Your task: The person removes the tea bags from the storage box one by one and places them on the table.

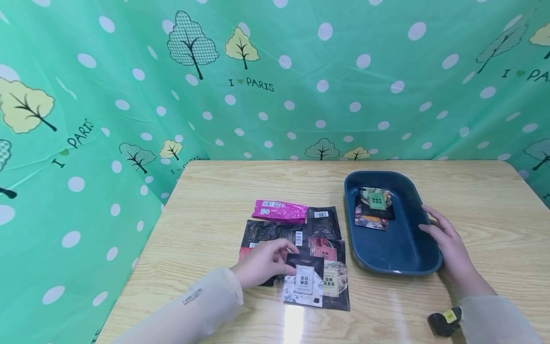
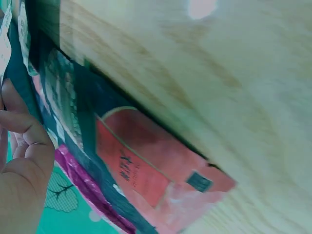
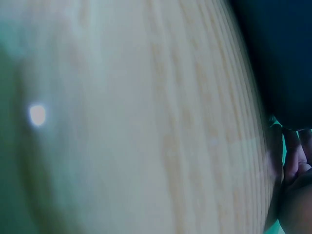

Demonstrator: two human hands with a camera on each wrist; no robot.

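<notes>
My left hand (image 1: 263, 262) pinches a black-and-white tea sachet (image 1: 304, 282) by its left edge, over the group of sachets on the table. Beneath and beside it are a black sachet with a beige label (image 1: 337, 286), one with a red label (image 1: 326, 249), and several dark ones turned barcode-up (image 1: 323, 223). In the left wrist view, a red-labelled sachet (image 2: 139, 168) lies near that hand (image 2: 27, 151). My right hand (image 1: 449, 246) holds the right rim of a dark blue plastic basin (image 1: 399, 248). Inside the basin, a green-labelled sachet (image 1: 377, 201) overlaps an orange-labelled one (image 1: 370, 222).
A bright pink packet (image 1: 280, 211) lies behind the dark sachets. Near my right sleeve is a small black device with a yellow label (image 1: 445, 321). Behind the wooden table (image 1: 206, 191) hangs a green dotted curtain (image 1: 275, 114).
</notes>
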